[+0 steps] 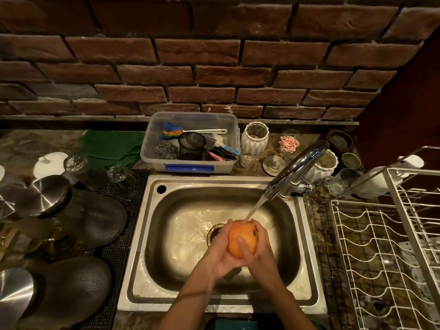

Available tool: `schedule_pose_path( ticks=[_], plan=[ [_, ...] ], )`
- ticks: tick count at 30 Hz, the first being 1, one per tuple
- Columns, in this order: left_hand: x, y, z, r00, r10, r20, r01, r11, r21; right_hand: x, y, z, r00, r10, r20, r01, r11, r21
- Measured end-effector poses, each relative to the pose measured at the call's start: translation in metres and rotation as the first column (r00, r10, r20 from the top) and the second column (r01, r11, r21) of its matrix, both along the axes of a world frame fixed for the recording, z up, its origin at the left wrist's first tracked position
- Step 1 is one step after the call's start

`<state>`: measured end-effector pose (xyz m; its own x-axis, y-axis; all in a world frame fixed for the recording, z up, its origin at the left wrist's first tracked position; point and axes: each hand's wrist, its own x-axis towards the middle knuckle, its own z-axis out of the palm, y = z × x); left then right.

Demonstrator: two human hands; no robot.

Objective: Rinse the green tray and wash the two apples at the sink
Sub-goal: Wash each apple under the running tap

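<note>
Here, what we see at the sink:
Apple: one apple (241, 239), orange-red with a paler yellowish side, held over the sink (307, 265) basin just right of the drain (214, 231)
Hands: we have both hands clamped on the apple, the left hand (220, 252) cupping it from the left and below, the right hand (256, 252) wrapped round its right side with the thumb laid across the front
Water: a stream (254, 208) runs from the chrome tap (297, 167) and lands on top of the apple; the basin floor is wet and rippling
Around, left: on the table (42, 139) a black mat (128, 210) carries dark jars with steel lids (51, 195) and upturned glasses (121, 176); a green cloth (109, 146) lies behind them
Around, right: a white wire rack (381, 258) stands just beside the sink
In the way: only the tap's spout reaches over the basin, above and to the right of our hands
Containers: a clear plastic box (190, 166) behind the sink holds a steel scourer, a black mesh cup, brushes and a rainbow-coloured scrubber; two white ribbed pots (254, 139) stand near the tap, and we cannot tell what is in them
</note>
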<state>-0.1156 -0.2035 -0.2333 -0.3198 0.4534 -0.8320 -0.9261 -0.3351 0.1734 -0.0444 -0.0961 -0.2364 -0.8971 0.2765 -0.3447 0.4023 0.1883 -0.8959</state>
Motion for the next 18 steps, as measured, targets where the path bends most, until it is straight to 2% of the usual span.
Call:
schedule_pose_path(
  ticks=[4, 9, 13, 15, 18],
  plan=[
    [0.005, 0.011, 0.002, 0.956, 0.017, -0.294, -0.06, 0.989, -0.137, -0.008, -0.005, -0.002, 0.996, -0.088, 0.005, 0.088, 0.996, 0.006],
    [0.0, 0.016, 0.009, 0.914, 0.047, -0.402, -0.14, 0.969, -0.206, -0.026, -0.013, 0.001, 0.97, -0.242, -0.038, 0.237, 0.967, -0.094],
    [-0.002, 0.017, 0.008, 0.862, -0.088, -0.499, -0.11, 0.929, -0.355, -0.034, -0.02, -0.003, 0.941, -0.335, 0.049, 0.339, 0.931, -0.133],
    [0.002, 0.016, 0.005, 0.822, -0.167, -0.545, -0.083, 0.91, -0.406, -0.033, -0.021, -0.006, 0.911, -0.386, 0.145, 0.407, 0.898, -0.166],
    [0.015, 0.015, 0.0, 0.678, -0.366, -0.638, -0.036, 0.85, -0.526, -0.031, -0.018, -0.014, 0.826, -0.456, 0.332, 0.549, 0.782, -0.294]
  ],
)
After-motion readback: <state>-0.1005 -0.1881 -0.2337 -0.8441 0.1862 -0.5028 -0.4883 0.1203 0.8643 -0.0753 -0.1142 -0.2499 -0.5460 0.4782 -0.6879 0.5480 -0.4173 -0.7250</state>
